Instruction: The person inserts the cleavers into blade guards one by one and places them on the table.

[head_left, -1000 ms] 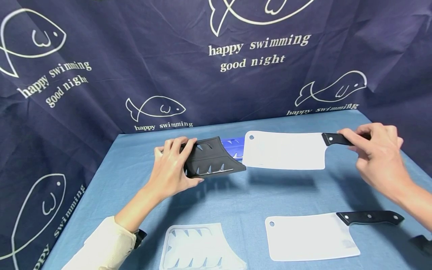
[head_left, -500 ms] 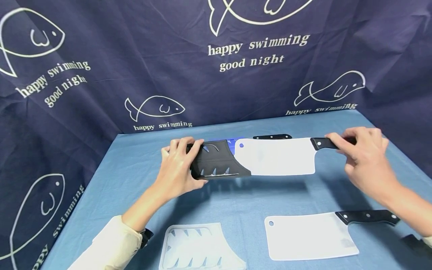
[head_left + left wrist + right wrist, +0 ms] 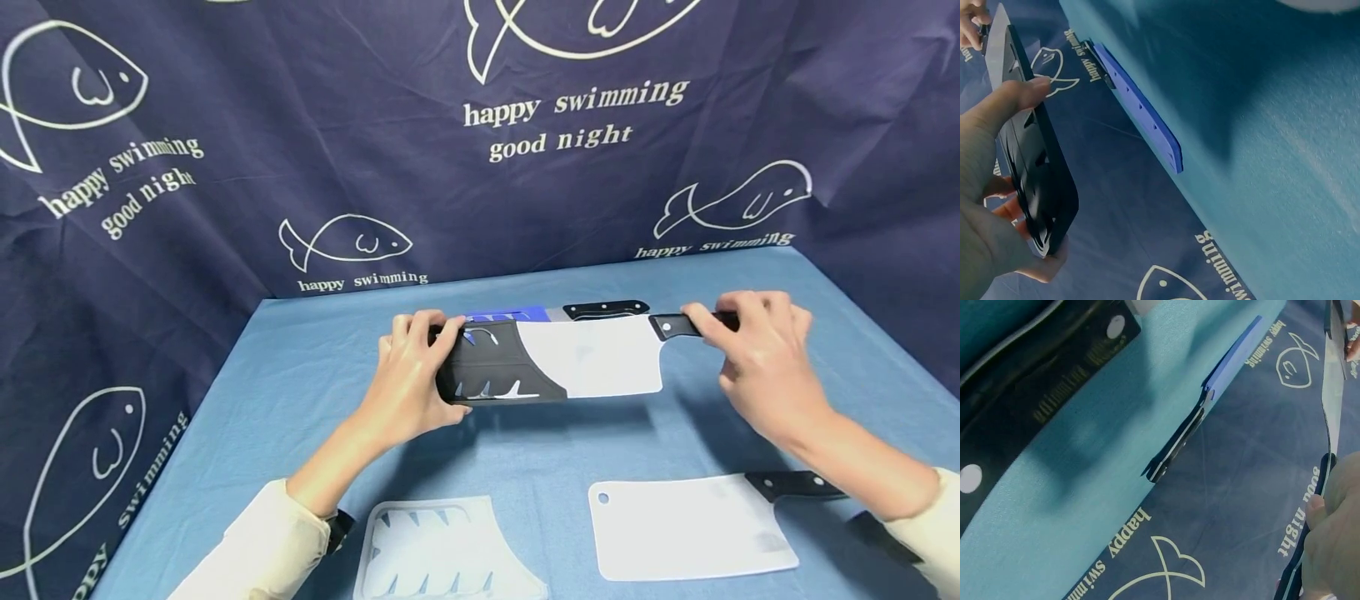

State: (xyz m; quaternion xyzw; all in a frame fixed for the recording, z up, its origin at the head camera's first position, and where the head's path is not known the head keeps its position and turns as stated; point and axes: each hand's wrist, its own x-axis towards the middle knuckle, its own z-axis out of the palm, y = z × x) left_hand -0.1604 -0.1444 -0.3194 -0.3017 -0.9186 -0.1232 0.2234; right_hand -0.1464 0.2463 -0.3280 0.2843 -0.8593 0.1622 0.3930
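Observation:
Above the table, my left hand [image 3: 412,375] grips the closed end of a black blade guard [image 3: 495,362], thumb below and fingers over the top. My right hand [image 3: 765,367] holds the black handle [image 3: 671,326] of a cleaver whose broad pale blade [image 3: 607,358] points left. The blade's front part sits inside the guard and is hidden there; its rear part shows between guard and handle. In the left wrist view the black guard [image 3: 1038,162] stands edge-on in the hand. In the right wrist view the blade [image 3: 1333,394] runs away from my fingers toward the guard.
Behind the hands lies another knife with a black handle [image 3: 606,309] and a blue guard [image 3: 517,314] on it. A second bare cleaver [image 3: 690,529] lies at the front right of the blue tablecloth [image 3: 300,358]. At the front left lies a translucent white guard [image 3: 446,550].
My right hand has moved left, sliding the cleaver's blade from outside the black guard to partway inside it. My left hand has shifted slightly right and down with the guard.

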